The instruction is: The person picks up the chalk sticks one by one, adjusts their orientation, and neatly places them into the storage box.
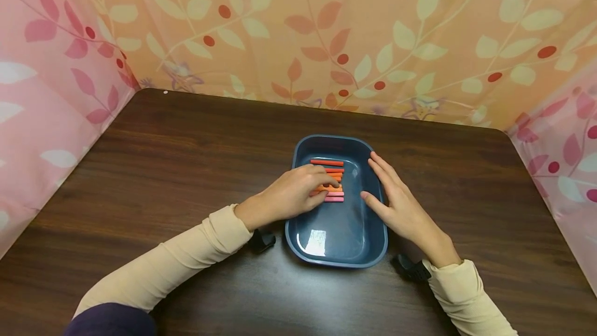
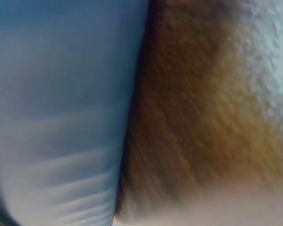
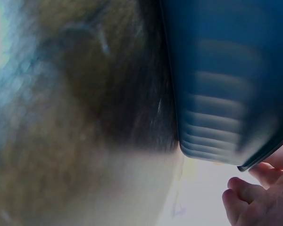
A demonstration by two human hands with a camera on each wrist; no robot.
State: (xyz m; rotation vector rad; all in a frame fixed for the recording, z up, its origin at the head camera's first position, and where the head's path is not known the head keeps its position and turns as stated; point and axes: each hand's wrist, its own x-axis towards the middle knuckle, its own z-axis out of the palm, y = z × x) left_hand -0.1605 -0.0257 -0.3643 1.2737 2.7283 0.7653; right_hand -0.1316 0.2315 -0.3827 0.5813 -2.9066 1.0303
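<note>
Several thin sticks lie side by side in a blue plastic tub [image 1: 336, 262]: red sticks [image 1: 327, 162] at the far end, then orange sticks [image 1: 337, 177], and pink sticks [image 1: 333, 199] nearest. Reaching over the tub's left rim, my left hand [image 1: 298, 188] has its bent fingers and thumb at the orange and pink sticks, covering their left ends. I cannot tell whether it pinches one. My right hand [image 1: 401, 204] rests at the tub's right rim with fingers extended and the thumb reaching inside. The right wrist view shows fingertips [image 3: 245, 190] beside the tub's ribbed outer wall [image 3: 217, 108].
The tub stands on a dark wood-grain table [image 1: 210, 144]. Floral curtains [image 1: 354, 30] hang along the back and both sides. A black wrist camera [image 1: 410, 267] is beside the right wrist, another black wrist camera [image 1: 263, 241] beside the left. The tub's near half shows bare floor with a glare.
</note>
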